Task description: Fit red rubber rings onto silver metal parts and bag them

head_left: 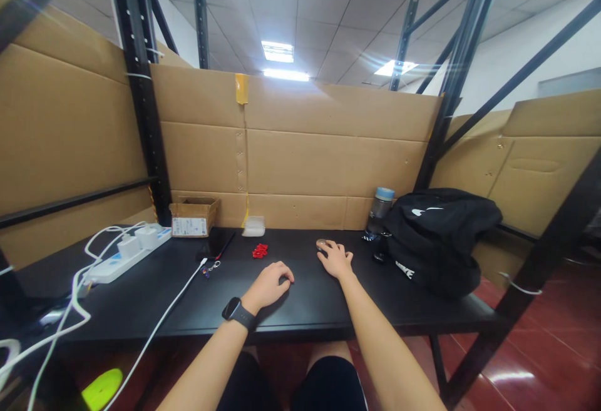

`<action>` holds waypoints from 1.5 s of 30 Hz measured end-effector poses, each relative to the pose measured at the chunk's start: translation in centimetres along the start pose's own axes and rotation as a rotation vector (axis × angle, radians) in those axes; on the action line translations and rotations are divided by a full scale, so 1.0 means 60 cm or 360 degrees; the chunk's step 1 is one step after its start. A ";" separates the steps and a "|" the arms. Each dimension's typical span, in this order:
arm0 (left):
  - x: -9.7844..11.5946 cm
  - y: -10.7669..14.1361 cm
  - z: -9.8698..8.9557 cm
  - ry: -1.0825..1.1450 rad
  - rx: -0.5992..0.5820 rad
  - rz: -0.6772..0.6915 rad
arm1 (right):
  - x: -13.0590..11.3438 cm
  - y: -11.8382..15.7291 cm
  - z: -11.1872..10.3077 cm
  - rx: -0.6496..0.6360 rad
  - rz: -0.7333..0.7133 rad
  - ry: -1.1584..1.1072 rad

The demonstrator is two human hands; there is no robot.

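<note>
In the head view, we sit at a black table point(300, 311) walled with cardboard point(328, 161), 12 o'clock being the far wall, our two bare hands set down on the dark top. Our left hand point(272, 283), a black watch point(238, 313) at its wrist, lies with fingers together and loosely curled, a narrow gap at the thumb, and grips nothing we can make out. Our right hand point(335, 259) reaches forward with fingers spread wide, the fingertips at its 10 o'clock side touching a small, round, shiny object point(322, 244), too small for us to identify; it sits on the table, partly covered by those fingers. At 11 o'clock from our left hand, near but apart, lies a cluster of red pieces point(260, 251), with a translucent white container point(254, 226) beyond it against the wall. Toward 10 o'clock stand an open cardboard box point(195, 218) and, nearer, a dark flat object point(211, 245) beside a white cable point(173, 304) and a keychain point(212, 268). A white power strip point(126, 258) with plugged-in adapters occupies the 9-to-10 o'clock side. From our right hand, a blue-capped bottle point(379, 211) stands upright at 2 o'clock, just beside a black backpack point(436, 239) slumped at 3 o'clock.
</note>
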State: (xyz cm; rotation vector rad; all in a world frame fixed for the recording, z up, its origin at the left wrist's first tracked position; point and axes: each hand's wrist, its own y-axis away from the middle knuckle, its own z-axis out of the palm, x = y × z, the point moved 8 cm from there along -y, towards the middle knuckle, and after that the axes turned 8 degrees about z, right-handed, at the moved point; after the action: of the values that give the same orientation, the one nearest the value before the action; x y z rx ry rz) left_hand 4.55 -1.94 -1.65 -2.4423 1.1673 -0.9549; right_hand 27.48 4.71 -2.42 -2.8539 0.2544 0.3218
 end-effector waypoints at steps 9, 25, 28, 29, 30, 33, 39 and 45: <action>0.002 0.002 -0.003 -0.0039 -0.0003 -0.0053 | 0.009 -0.013 -0.005 -0.0028 0.0107 -0.0108; 0.030 0.030 -0.007 -0.0043 -0.0126 -0.0110 | 0.020 -0.079 -0.013 -0.0147 -0.0121 -0.0194; 0.038 0.034 -0.011 -0.0029 -0.0137 -0.0106 | 0.023 -0.080 -0.007 -0.0154 -0.0172 -0.0222; 0.039 0.035 -0.011 -0.0028 -0.0144 -0.0106 | 0.023 -0.081 -0.005 -0.0155 -0.0194 -0.0232; 0.040 0.036 -0.010 -0.0027 -0.0152 -0.0106 | 0.022 -0.081 -0.002 -0.0152 -0.0215 -0.0238; 0.041 0.038 -0.008 -0.0020 -0.0173 -0.0106 | 0.018 -0.081 0.002 -0.0129 -0.0251 -0.0230; 0.040 0.039 -0.008 -0.0022 -0.0200 -0.0133 | 0.017 -0.077 -0.005 -0.0139 -0.0194 -0.0324; 0.037 0.038 -0.007 -0.0002 -0.0217 -0.0152 | 0.022 -0.071 -0.007 -0.0192 -0.0128 -0.0394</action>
State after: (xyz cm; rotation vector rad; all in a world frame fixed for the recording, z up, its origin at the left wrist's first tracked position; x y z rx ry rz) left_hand 3.96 -5.07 -1.45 -2.6267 1.1605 -0.9278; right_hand 29.65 8.45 -1.36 -2.8920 0.0739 0.6886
